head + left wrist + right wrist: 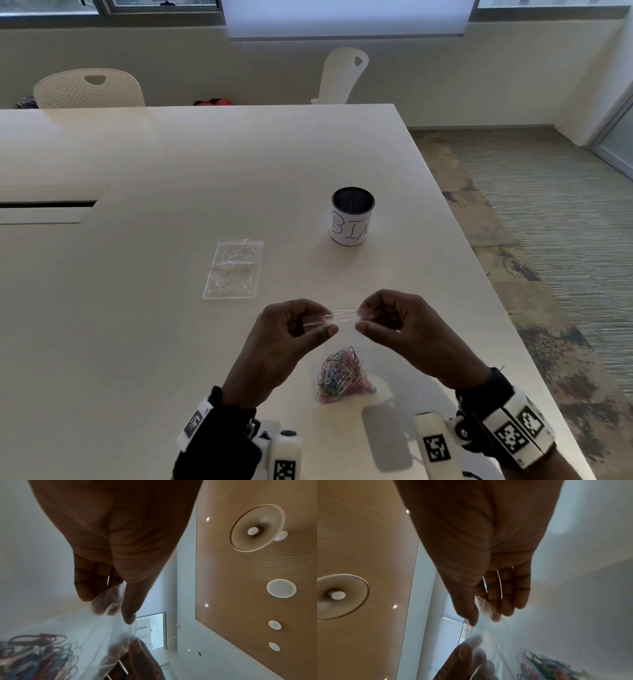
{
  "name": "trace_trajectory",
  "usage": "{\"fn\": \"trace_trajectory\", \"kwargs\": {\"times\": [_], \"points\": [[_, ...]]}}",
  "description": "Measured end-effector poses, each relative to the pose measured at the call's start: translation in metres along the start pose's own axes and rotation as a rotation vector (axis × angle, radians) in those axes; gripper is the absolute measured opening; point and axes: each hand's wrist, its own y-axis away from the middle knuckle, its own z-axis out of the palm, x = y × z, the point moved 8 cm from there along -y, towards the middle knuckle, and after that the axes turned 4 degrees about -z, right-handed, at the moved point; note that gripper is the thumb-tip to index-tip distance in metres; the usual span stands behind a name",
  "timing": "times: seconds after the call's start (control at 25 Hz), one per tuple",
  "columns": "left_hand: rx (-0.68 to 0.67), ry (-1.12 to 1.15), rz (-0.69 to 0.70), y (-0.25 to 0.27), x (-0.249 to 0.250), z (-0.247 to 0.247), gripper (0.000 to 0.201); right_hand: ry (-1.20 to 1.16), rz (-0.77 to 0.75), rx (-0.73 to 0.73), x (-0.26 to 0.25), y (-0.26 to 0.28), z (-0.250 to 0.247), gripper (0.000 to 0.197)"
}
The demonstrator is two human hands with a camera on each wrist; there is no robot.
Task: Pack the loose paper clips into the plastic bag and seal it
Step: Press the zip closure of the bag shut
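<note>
Both hands, left hand (291, 334) and right hand (399, 320), pinch the thin, slippery plastic bag (342, 342) at its top corners, where the light paper clips (342, 375) sag low.

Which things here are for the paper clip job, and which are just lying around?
For the job:
- plastic bag, pinched at its top by the left hand and the right hand
- paper clips, already inside it

Just lying around:
- second clear bag flat on the table
- cup marked BIN
- two chairs
</note>
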Motion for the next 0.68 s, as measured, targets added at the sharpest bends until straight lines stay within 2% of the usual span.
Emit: {"fn": "trace_trajectory", "kwargs": {"times": [0.08, 0.28, 0.68], "points": [[0.01, -0.017, 0.001, -0.003, 0.002, 0.0, 0.011, 0.017, -0.021, -0.024, 0.0, -0.003, 0.009, 0.015], [0.058, -0.042, 0.014, -0.006, 0.003, -0.003, 0.009, -0.066, -0.044, 0.034, 0.001, -0.009, 0.014, 0.002], [0.077, -0.007, 0.039, -0.004, 0.001, -0.002, 0.011, -0.118, -0.055, 0.046, 0.001, -0.007, 0.016, 0.005]]}}
